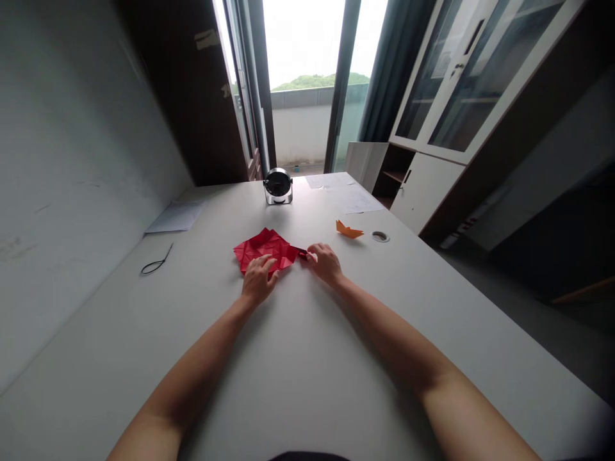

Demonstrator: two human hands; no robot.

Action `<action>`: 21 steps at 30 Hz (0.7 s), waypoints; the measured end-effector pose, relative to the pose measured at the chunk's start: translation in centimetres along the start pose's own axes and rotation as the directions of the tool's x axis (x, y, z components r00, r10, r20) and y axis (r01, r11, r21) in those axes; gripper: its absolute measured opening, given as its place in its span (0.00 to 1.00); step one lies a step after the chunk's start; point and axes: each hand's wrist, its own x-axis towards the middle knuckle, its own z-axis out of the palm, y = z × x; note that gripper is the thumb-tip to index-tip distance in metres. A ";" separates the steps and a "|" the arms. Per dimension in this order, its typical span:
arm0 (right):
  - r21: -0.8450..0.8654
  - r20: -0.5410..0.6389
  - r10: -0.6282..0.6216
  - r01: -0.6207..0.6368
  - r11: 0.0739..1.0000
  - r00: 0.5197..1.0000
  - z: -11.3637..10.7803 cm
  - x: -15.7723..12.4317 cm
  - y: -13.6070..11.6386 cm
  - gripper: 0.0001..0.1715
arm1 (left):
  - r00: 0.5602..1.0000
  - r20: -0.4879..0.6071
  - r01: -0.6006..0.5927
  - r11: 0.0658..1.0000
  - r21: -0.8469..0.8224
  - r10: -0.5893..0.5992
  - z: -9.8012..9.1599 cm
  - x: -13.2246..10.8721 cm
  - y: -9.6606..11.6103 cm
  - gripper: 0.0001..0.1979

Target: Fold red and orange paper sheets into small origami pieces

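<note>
Mid-frame, the left hand (259,278) lay open on the red paper (264,246); the right hand (325,261) pinched its right corner.

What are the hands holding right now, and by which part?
The creased red paper: the left hand presses flat on its near edge, and the right hand seems to pinch its right-hand corner.

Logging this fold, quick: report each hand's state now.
Left hand: open, laid flat on the red paper.
Right hand: closed, pinching the red paper's right corner.
</note>
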 end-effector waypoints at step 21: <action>0.022 -0.183 -0.004 0.008 1.000 0.983 -2.3 0.1 -0.1 0.11 | 0.995 -0.089 -0.043 0.994 -0.102 0.034 -1.4 -0.3 2.1 0.13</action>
